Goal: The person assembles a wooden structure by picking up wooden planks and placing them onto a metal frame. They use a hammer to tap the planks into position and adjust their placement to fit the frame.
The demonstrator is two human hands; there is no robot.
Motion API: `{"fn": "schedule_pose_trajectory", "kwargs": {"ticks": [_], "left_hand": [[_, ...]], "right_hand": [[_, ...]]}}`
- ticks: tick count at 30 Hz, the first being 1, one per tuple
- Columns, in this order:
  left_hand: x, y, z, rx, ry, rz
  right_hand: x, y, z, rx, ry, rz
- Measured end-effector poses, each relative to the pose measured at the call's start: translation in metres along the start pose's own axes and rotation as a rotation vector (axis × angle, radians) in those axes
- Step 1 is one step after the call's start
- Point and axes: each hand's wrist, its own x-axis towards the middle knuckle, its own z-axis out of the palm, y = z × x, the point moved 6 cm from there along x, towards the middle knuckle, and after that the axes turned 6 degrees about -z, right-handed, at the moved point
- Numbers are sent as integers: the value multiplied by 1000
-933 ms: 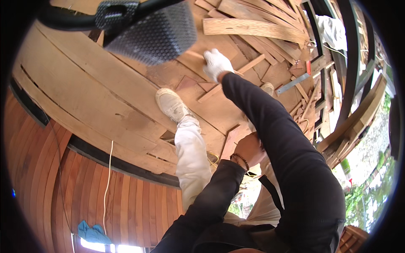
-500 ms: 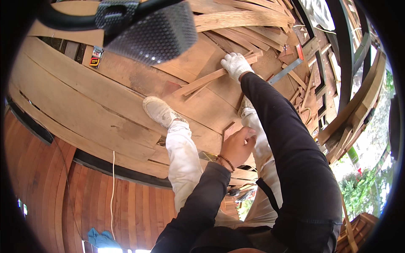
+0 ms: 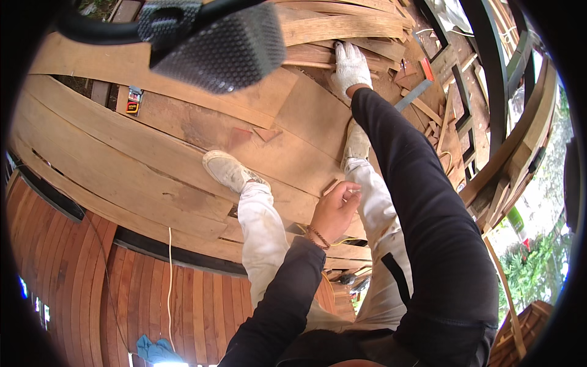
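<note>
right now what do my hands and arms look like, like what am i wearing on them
Your left hand is ungloved, with a brown bracelet at the wrist. Your right hand wears a white work glove. Both sleeves are long and black.

One left hand (image 3: pixel 334 214), one right hand (image 3: pixel 352 68) and two shoes (image 3: pixel 227 169) are in the scene, with one square (image 3: pixel 416 93) at far right, one pack (image 3: pixel 133 101) at far left and two reddish scraps (image 3: pixel 240 136) mid-floor. Near left are one blue cloth (image 3: pixel 158 350) and one white cord (image 3: pixel 170 275). The far boards (image 3: pixel 342 29) overlap too much to count.
</note>
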Motion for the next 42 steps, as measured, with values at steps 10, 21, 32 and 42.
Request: {"fn": "schedule_pose_trajectory", "kwargs": {"ticks": [10, 21, 32, 42], "left_hand": [[-1, -1, 3, -149, 32, 76], [6, -8, -4, -227, 36, 41], [7, -59, -62, -528, 238, 20], [-146, -29, 47, -812, -117, 227]], "right_hand": [[6, -4, 11, -5, -203, 26], [-29, -27, 19, 246, -415, 161], [-109, -82, -92, 450, -941, 261], [-273, -89, -317, 557, -922, -327]]}}
